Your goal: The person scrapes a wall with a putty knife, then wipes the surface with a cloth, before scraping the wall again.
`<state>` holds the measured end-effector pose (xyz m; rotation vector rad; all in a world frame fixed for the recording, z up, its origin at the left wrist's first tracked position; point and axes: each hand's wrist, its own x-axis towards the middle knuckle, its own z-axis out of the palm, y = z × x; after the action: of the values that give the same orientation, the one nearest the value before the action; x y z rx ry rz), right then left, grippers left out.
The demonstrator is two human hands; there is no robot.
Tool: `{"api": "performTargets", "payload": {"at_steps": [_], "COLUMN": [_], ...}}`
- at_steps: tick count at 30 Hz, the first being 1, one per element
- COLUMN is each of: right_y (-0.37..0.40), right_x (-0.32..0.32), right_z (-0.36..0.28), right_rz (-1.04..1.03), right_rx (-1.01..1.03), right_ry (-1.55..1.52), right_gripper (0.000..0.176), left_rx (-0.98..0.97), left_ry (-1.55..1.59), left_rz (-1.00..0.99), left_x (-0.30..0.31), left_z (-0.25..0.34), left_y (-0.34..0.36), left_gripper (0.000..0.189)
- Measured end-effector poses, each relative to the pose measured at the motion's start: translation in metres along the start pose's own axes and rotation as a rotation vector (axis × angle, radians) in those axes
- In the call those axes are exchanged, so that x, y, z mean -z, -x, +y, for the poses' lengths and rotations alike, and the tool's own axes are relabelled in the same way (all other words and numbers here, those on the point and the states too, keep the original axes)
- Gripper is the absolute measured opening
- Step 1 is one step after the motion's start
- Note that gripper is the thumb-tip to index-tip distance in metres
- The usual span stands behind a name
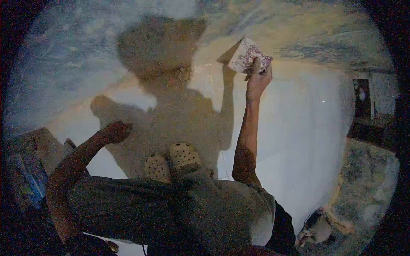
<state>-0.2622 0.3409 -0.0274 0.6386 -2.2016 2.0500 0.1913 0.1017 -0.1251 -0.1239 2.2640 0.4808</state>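
My right hand (pixel 259 77) is raised ahead of me with the arm stretched out. Its fingers grip a pale wedge-shaped piece of cloth or paper (pixel 244 55), patterned with reddish-purple blotches, whose wide end points up and left. This piece lies close over the edge where a smooth white surface (pixel 294 128) meets a mottled grey-tan one (pixel 290 32). My left hand (pixel 116 132) is closed in a loose fist at the left, over the white surface, and nothing shows sticking out of it.
Two cream clogs with holes (pixel 183 155) are on my feet in the middle. My shadow (pixel 171 85) covers the area ahead. A doorway (pixel 362 98) stands far right, a pale bundle (pixel 317 230) lies low right, and boxes and blue material (pixel 32 179) are at the left.
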Motion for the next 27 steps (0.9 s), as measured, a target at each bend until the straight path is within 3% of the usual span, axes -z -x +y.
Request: {"api": "performTargets", "payload": {"at_steps": [3,7,9,13,14,17,20,23,26,27], "right_y": [0.010,0.055,0.073,0.088,0.089,0.103,0.112,0.110,0.101,0.089], "right_x": [-0.003,-0.037,-0.055,-0.101,-0.108,-0.127,-0.139,-0.141,-0.144,-0.140], "right_z": [0.015,-0.003,-0.042,-0.081,-0.091,-0.078,-0.052,-0.059,-0.058,-0.052], "right_rz": [-0.006,0.010,0.062,0.113,0.019,-0.068,0.040,-0.007,0.027,0.025], "right_rx": [-0.078,-0.098,0.126,0.023,0.006,-0.008,0.210,0.211,0.178,0.101], "right_ry": [0.000,0.003,0.198,0.060,0.084,-0.006,0.092,0.039,0.259,0.053], "right_gripper": [0.029,0.033,0.035,0.037,0.036,0.034,0.040,0.048,0.051,0.053], "left_rx": [-0.025,-0.082,-0.120,-0.110,-0.091,-0.063,-0.097,-0.135,-0.075,-0.021], "left_ry": [0.014,-0.086,-0.040,-0.017,0.034,0.020,-0.053,-0.065,-0.042,-0.024], "left_rz": [0.011,-0.001,0.098,0.061,0.086,0.108,0.129,0.136,0.070,0.012], "left_x": [0.053,0.036,0.032,0.013,0.009,0.018,0.017,0.016,0.020,0.023], "left_z": [0.020,0.011,0.018,0.003,0.002,0.005,0.004,0.001,0.006,0.012], "left_y": [0.018,0.014,0.016,0.008,0.007,0.015,0.017,0.018,0.016,0.012], "left_gripper": [0.036,0.033,0.033,0.035,0.036,0.037,0.038,0.038,0.037,0.036]}}
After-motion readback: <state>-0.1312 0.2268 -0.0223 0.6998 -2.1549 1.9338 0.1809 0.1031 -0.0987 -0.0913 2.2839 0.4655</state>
